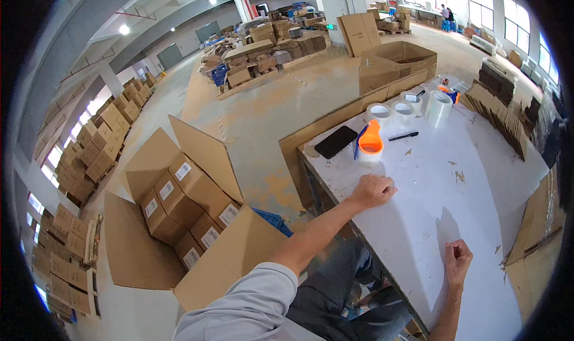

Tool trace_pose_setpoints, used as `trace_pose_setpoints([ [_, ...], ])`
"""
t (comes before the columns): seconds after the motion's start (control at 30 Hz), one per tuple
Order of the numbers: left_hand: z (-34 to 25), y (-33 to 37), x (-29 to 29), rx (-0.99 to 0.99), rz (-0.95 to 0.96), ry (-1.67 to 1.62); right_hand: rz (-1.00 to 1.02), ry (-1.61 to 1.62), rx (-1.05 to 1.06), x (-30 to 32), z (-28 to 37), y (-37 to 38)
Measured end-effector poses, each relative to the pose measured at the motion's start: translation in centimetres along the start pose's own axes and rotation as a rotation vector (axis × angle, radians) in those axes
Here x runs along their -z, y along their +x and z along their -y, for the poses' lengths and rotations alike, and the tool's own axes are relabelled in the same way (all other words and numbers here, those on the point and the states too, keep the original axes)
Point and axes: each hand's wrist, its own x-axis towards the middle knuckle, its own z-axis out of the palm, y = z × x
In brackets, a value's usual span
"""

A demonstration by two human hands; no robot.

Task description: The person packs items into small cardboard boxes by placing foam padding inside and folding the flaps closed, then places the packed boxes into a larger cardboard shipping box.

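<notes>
Daylight pouring through windows (514, 24), ceiling lamps (124, 29) glowing, soft shadows falling on white table (430, 191), edges bending, corners vignetting black.

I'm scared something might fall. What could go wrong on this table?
The black phone lies close to the white table's near edge, so a bump might knock it to the floor. The left hand rests as a loose fist at that same edge, near the orange tape dispenser, whose cutter may be sharp. The right hand is curled on the tabletop, holding nothing visible.
</notes>
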Motion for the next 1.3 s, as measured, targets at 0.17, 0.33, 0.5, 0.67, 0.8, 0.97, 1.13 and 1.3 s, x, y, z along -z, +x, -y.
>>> trace_pose_setpoints([
  [0.17, 0.5, 0.3, -0.1, 0.01, 0.031, 0.029, 0.037, -0.014, -0.018, 0.1, 0.0, -0.1],
  [0.33, 0.3, -0.1, -0.2, 0.06, 0.092, 0.061, 0.034, -0.026, 0.009, 0.0, -0.1, -0.6],
  [0.5, 0.1, -0.2, -0.5, -0.023, -0.036, 0.063, 0.035, -0.038, 0.001, 0.2, -0.7, -0.7],
  [0.67, 0.5, -0.2, -0.5, 0.014, 0.005, 0.048, 0.035, -0.087, 0.023, 0.0, 0.6, -0.7],
  [0.8, 0.4, -0.1, -0.4, 0.021, 0.036, 0.066, 0.052, -0.085, 0.012, 0.0, 1.2, -0.7],
  [0.97, 0.1, 0.0, -0.2, -0.006, 0.004, 0.073, 0.048, -0.092, 0.012, 0.1, -0.3, -0.8],
  [1.13, 0.2, -0.1, -0.2, -0.019, -0.011, 0.064, 0.038, -0.107, 0.055, -0.1, 0.5, -0.7],
  [1.3, 0.5, -0.2, -0.5, -0.016, -0.028, 0.074, 0.049, -0.07, 0.002, -0.2, 0.6, -0.7],
])
